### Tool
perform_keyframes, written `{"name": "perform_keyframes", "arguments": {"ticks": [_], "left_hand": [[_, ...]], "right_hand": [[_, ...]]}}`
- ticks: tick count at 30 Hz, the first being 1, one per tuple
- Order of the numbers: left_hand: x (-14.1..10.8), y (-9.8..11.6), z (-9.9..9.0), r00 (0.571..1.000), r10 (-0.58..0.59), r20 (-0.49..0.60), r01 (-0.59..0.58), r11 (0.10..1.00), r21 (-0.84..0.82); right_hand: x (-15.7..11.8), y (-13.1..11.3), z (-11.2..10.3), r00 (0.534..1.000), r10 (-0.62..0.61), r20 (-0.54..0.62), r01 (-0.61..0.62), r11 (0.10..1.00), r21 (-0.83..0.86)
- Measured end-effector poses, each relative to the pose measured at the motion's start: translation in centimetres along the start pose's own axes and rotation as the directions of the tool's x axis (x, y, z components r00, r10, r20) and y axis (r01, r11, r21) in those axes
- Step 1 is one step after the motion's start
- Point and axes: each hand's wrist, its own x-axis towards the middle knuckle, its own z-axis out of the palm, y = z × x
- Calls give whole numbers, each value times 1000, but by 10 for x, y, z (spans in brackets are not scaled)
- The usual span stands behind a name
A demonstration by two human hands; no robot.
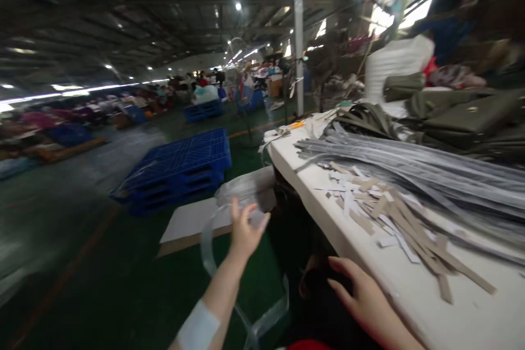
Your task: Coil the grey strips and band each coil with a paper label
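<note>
My left hand (pixel 247 228) reaches out over the floor beside the table, its fingers apart. A translucent strip (pixel 208 246) hangs next to it and curls down towards the floor; whether the hand touches it is blurred. Just beyond the fingers lies a greyish plastic-wrapped bundle (pixel 241 186) on an open cardboard box (pixel 188 224). My right hand (pixel 355 287) is at the table's near edge, thumb and fingers apart with nothing between them. On the white table (pixel 463 317) lie long grey strips (pixel 410 156) and a heap of short beige and white strips (pixel 389 210).
Blue pallets (pixel 180 167) are stacked on the green floor ahead. Dark green folded pieces (pixel 467 115) and a white foam stack (pixel 394 68) stand at the table's far right. A white post (pixel 298 38) rises behind the table.
</note>
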Motion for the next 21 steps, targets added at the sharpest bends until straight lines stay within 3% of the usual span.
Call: {"name": "perform_keyframes", "arguments": {"ticks": [1,3,6,8,10,13,16,21], "left_hand": [[-2,-6,0,999,30,44,-30,1000,6],[-16,-7,15,965,111,239,-104,994,-44],[-52,7,54,818,143,557,-66,985,-157],[-73,16,74,722,131,679,-15,985,-173],[-85,18,84,667,121,736,-3,987,-160],[-87,13,92,642,82,762,2,994,-108],[-81,4,98,623,50,780,14,997,-75],[-65,-6,101,673,11,740,22,999,-35]], "right_hand": [[1,5,-1,1000,14,-10,-14,999,39],[-3,10,0,999,31,-25,-28,993,111],[-15,9,1,997,59,-58,-50,987,151],[-20,10,-2,995,83,-60,-74,986,153],[-23,12,-7,994,103,-34,-96,981,170],[-27,13,-12,992,119,50,-128,948,293],[-31,8,-15,979,156,130,-200,849,489],[-34,4,-25,957,231,177,-290,705,647]]}}
